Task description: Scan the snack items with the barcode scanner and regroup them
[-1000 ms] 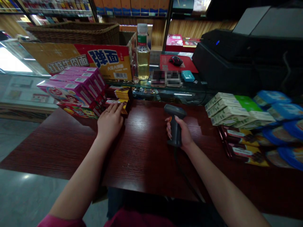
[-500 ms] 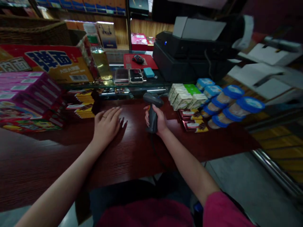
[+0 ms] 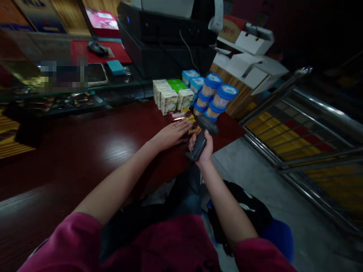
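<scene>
My right hand (image 3: 207, 149) is wrapped round the grip of a dark barcode scanner (image 3: 199, 145), whose head tilts up near the table's right end. To its left my left hand (image 3: 172, 135) reaches over red and yellow chocolate packs (image 3: 179, 115). Its fingers are stretched out and lie over the near packs; whether they press on them I cannot tell. Right behind the packs stand small white-and-green cartons (image 3: 169, 101). Stacked tubs with blue lids (image 3: 217, 99) are beside these, just beyond the scanner.
A black cash drawer (image 3: 167, 56) with a device on top stands at the back. Left of it are a mouse (image 3: 96, 48) on a red mat and a small blue box (image 3: 115, 67). A metal rail (image 3: 283, 158) runs along the right, past the table (image 3: 85, 151) edge.
My view has turned to the right. My left hand has moved right across the table to the chocolate packs. My right hand has carried the scanner rightward, now tilted.
</scene>
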